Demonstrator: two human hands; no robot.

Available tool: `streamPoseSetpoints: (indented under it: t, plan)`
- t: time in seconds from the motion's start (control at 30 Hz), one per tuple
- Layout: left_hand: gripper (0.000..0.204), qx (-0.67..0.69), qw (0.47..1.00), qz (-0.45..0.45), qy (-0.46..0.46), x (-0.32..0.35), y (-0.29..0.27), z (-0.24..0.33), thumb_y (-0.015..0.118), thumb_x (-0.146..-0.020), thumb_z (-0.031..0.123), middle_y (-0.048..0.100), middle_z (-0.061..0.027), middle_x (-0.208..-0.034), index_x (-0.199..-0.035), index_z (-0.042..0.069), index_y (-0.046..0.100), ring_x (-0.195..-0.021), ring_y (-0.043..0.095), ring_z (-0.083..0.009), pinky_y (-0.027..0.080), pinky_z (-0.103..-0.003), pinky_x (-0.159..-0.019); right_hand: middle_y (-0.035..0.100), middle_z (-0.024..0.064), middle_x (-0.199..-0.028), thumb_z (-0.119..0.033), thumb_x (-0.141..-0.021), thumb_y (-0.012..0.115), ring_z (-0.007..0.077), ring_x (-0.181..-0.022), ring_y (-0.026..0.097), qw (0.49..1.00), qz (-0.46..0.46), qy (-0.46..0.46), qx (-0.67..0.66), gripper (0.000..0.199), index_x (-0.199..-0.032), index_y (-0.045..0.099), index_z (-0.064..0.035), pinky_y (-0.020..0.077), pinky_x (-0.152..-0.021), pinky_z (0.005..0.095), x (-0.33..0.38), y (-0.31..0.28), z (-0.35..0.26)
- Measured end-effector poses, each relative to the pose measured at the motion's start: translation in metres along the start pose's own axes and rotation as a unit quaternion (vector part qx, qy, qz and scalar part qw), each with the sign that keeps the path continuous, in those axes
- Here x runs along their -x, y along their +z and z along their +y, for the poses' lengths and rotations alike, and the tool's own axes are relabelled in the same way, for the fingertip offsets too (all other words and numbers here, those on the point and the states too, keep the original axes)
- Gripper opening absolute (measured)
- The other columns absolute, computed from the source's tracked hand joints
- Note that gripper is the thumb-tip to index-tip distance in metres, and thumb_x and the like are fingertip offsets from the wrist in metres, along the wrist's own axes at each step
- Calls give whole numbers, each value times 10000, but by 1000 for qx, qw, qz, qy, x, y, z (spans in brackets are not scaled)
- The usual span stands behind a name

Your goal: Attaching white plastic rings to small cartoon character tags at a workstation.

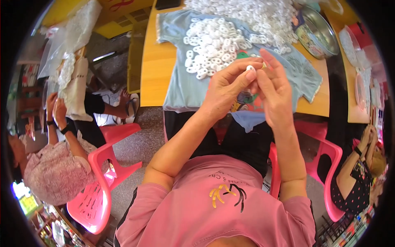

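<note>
Above the near part of the table, both my hands meet fingertip to fingertip. My left hand point(225, 88) pinches a small white plastic piece point(250, 68) between thumb and fingers. My right hand point(275, 92) is closed close beside it, index finger raised; a tiny yellowish bit shows at its fingertips, too small to name. Beyond my hands, a pile of white plastic pieces with two holes each point(212, 43) lies on a light blue T-shirt point(177, 88) spread over the wooden table point(153, 78). A bigger heap of similar pieces point(255, 16) covers the far side.
A round metal tin point(319, 35) stands at the far right, and a dark phone point(168, 4) lies at the far left edge. Pink plastic chairs point(98, 193) flank me. One co-worker point(59, 173) sits at left, another point(356, 177) at right, both with hands raised.
</note>
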State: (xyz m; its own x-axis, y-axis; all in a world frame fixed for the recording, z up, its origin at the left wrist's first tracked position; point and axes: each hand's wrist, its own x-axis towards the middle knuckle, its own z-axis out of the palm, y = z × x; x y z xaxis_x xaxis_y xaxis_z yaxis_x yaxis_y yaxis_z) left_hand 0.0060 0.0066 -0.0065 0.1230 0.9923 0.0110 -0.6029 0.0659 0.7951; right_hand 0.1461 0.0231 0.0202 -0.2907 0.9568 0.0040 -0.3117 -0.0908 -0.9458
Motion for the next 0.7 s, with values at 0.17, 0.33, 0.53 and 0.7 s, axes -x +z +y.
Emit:
streamPoseSetpoints:
  t: [0.17, 0.33, 0.53, 0.7]
  plan:
    - [310, -124, 974, 16, 190, 9, 4, 60, 587, -966, 179, 618, -146, -1199, -1215, -5, 609, -1016, 633, -214, 507, -332, -909, 648, 62, -976, -157, -1008, 504, 84, -758, 569, 997, -11, -24, 72, 433, -1397, 399, 1, 500, -726, 225, 4, -25, -10]
    - [305, -286, 885, 220, 295, -11, -67, 136, 602, -959, 188, 679, -101, -1022, -1177, -23, 637, -912, 630, -119, 493, -246, -831, 650, 66, -958, -139, -996, 524, 82, -756, 563, 989, 17, -37, 144, 292, -1230, 576, 28, 486, -731, 230, 1, -42, -9]
    - [346, -499, 785, 329, 162, -30, -192, 172, 623, -933, 158, 665, -82, -1089, -1232, -17, 603, -968, 605, -123, 464, -245, -871, 653, 56, -948, -113, -982, 543, 88, -760, 570, 986, 18, -50, 158, 245, -1172, 612, 26, 476, -727, 223, -1, -49, -10]
    - [338, -471, 807, 255, 248, -27, -131, 144, 604, -944, 142, 638, -81, -1158, -1244, -9, 579, -1010, 602, -141, 459, -253, -896, 652, 40, -931, -72, -937, 605, 89, -749, 579, 963, 49, -89, 250, 179, -1085, 657, 15, 476, -692, 217, -11, -54, -5]
